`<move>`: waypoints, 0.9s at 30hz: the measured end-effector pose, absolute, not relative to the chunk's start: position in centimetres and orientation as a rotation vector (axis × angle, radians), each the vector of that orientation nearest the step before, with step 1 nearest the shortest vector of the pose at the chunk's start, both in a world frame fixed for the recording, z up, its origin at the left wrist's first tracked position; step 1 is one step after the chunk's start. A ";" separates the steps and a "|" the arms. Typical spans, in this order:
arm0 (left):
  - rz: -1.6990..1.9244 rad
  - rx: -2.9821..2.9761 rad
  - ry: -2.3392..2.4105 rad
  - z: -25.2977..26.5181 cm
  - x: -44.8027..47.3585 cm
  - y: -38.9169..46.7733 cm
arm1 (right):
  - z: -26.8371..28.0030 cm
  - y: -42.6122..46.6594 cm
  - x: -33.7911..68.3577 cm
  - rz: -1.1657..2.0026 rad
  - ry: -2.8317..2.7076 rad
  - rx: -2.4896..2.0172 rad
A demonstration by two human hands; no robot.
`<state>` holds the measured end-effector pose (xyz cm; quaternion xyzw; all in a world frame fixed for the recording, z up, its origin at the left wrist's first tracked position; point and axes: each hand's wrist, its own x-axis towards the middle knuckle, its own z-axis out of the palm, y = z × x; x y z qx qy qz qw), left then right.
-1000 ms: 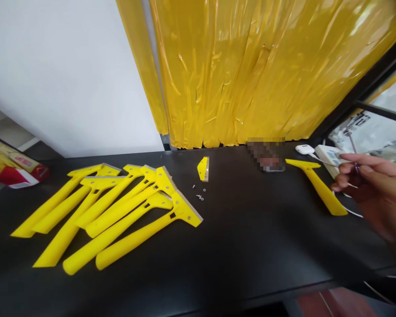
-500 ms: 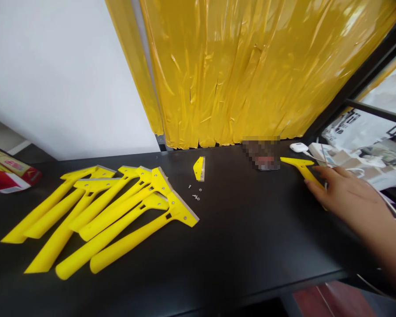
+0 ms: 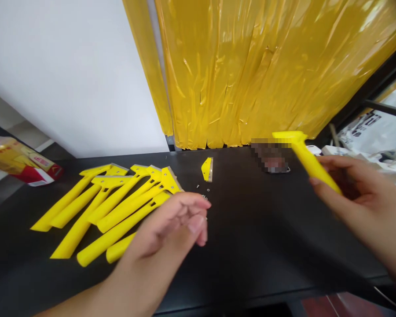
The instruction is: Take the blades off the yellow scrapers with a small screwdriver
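My right hand [image 3: 372, 207] grips a yellow scraper [image 3: 312, 163] by its handle, lifted above the desk with its head pointing to the far left. My left hand [image 3: 171, 237] is loosely curled, thumb and index finger apart, with nothing visible in it. It is in front of the nearest yellow scraper [image 3: 120, 248] and hides that one's head. Several more yellow scrapers [image 3: 119, 211] lie in an overlapping row to the left, heads away from me. A loose yellow clamp plate with a blade [image 3: 207, 170] lies beyond my left hand, near small screws and nuts [image 3: 198, 186], partly covered.
All this is on a black desk [image 3: 251, 246]. A red and yellow packet [image 3: 29, 163] lies at the left. A blurred-out object [image 3: 272, 158] rests at the back, before yellow plastic sheeting [image 3: 237, 75]. White boxes and cables [image 3: 383, 163] crowd the right side.
My right hand has taken hold of the scraper at the right and raised it off the desk. My left hand has come into view from below. The view has shifted slightly left.
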<state>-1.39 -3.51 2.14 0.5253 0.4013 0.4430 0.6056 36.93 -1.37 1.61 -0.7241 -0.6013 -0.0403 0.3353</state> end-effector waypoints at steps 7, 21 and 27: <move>1.077 0.865 0.778 3.2 4.9 -1.6 | 2.6 -2.2 23.0 0.596 -1.945 -1.079; 0.712 0.686 0.900 1.7 1.4 0.6 | 2.7 7.1 27.1 0.061 -2.157 -1.262; 0.518 0.584 0.855 -1.0 2.1 -1.5 | -2.6 8.7 26.6 0.181 -2.429 -1.241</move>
